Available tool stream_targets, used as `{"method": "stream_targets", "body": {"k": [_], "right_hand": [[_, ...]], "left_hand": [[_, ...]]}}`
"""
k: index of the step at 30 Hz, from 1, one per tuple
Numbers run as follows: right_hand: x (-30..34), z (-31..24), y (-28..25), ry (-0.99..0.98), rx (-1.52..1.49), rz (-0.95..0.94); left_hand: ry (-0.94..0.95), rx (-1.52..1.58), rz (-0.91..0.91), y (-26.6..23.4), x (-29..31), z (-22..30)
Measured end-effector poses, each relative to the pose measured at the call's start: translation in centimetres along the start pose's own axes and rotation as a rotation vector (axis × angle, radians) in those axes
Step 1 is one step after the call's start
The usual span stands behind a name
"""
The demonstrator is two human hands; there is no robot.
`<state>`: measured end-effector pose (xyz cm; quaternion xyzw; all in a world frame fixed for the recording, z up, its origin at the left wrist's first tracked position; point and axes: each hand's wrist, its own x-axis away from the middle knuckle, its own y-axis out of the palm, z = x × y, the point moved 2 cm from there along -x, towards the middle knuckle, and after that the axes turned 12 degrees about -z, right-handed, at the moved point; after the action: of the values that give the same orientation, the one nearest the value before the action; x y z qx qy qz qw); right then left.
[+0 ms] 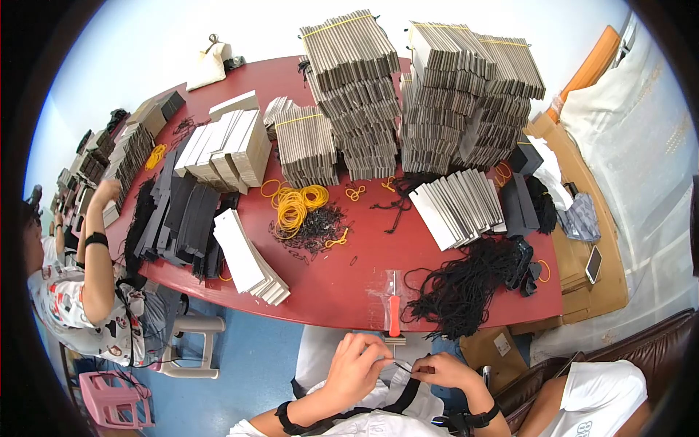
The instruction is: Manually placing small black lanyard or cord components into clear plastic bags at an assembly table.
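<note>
My left hand (357,366) and my right hand (441,370) are both closed in a pinch, held over my lap just off the front edge of the red table (349,288). Between the fingertips runs a thin black piece (403,366), one end in each hand; it is too small to tell whether it is a cord or a clip. Just beyond my hands, a tool with an orange-red handle (395,315) lies at the table edge on a patch of clear film. To its right, a heap of black cords (466,288) hangs over the edge.
Fanned white-topped boards (459,209) and tall bundled grey stacks (349,54) stand on the table. Yellow rubber bands (295,207) lie by small black clips (324,227). A co-worker (80,291) sits at left near a pink stool (115,399); another person's sleeve (604,397) is at right.
</note>
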<state>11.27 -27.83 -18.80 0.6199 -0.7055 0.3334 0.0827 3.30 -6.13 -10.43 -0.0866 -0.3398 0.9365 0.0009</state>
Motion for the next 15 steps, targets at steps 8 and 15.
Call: {"method": "stream_targets", "body": {"k": [8, 15], "right_hand": [[-0.3, 0.0, 0.2, -0.073, -0.011, 0.026], [-0.5, 0.0, 0.4, -0.055, -0.033, 0.015]], "left_hand": [[0.065, 0.018, -0.142, 0.5, 1.3, -0.7], [-0.144, 0.51, -0.173, 1.5, 1.2, -1.9]]}}
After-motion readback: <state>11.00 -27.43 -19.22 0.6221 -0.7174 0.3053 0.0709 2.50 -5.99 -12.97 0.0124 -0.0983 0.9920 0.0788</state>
